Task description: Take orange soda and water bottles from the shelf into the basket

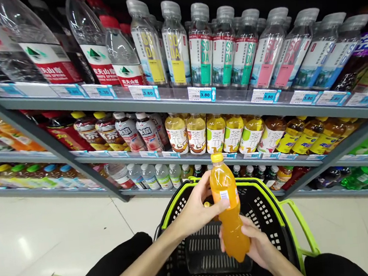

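An orange soda bottle [233, 232] with a yellow cap is held slightly tilted above a black shopping basket with a lime-green rim [262, 185]. My left hand [198, 205] grips its upper half, with the thumb across the orange label. Lower down, my right hand [255, 239] wraps around the bottle near its base. Part of the basket's slotted floor shows below the bottle. A small yellow cap [207, 204] is just visible inside the basket behind my left fingers; the rest of that item is hidden.
Grey store shelves [167, 97] face me. Clear soda water bottles [200, 46] line the top shelf, and tea bottles [216, 133] the one below. Smaller bottles [161, 176] fill the bottom shelf. The basket's green handle [303, 226] hangs out at the right. Dark-clothed knees flank the basket.
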A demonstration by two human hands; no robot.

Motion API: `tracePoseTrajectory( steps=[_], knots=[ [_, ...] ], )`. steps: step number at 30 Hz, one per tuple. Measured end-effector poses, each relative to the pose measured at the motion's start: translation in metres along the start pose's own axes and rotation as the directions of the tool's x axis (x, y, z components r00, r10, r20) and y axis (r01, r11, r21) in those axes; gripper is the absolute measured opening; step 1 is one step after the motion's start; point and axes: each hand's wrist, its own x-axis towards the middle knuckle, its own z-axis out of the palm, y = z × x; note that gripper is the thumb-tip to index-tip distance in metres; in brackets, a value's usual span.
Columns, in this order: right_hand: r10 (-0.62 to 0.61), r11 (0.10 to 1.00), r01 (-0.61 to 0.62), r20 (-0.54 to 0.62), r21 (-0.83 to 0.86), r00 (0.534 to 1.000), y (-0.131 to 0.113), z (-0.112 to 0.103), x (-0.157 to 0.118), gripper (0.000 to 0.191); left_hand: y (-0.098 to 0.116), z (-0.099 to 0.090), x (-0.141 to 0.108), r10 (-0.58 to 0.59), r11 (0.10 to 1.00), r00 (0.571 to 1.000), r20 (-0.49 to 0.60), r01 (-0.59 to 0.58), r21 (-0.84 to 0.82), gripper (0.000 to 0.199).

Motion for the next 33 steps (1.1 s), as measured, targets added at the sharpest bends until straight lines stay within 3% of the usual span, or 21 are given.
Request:
tracePoseTrajectory(
  steps=[3,9,12,16,20,29,33],
  knots=[
    [0.03,0.999,-0.031,0.03,0.039,0.999,0.003,0.003,0.001,0.051,0.003,0.001,-0.004,0.002,1.0,1.0,-0.014,-0.002,0.022,0.07],
    [0.125,0.986,-0.121,-0.032,0.111,0.992,0.025,-0.009,0.0,0.059,0.003,0.007,-0.01,-0.019,0.992,1.0,-0.02,0.021,0.122,0.072],
    [0.162,0.952,-0.168,0.045,0.254,0.986,0.036,-0.018,0.002,0.066,0.002,0.008,-0.01,-0.053,0.996,0.998,-0.028,0.055,0.073,0.073],
    [0.14,0.894,-0.211,0.2,0.395,0.97,0.041,-0.02,0.004,0.072,0.001,0.006,-0.006,0.003,1.0,1.0,0.001,-0.003,-0.03,0.064],
    [0.086,0.877,-0.185,0.234,0.444,0.968,0.038,-0.017,0.004,0.069,0.002,0.007,-0.004,-0.006,0.997,1.0,0.031,0.009,-0.075,0.062],
    [0.116,0.936,-0.142,0.101,0.322,0.988,0.025,-0.01,0.003,0.075,-0.003,0.006,0.0,-0.03,0.994,0.998,-0.049,0.024,-0.11,0.058],
    [0.022,0.989,-0.006,-0.105,0.15,0.994,0.019,-0.003,0.004,0.062,0.006,0.005,0.0,-0.027,0.998,0.977,-0.21,0.039,0.052,0.06]
  ],
)
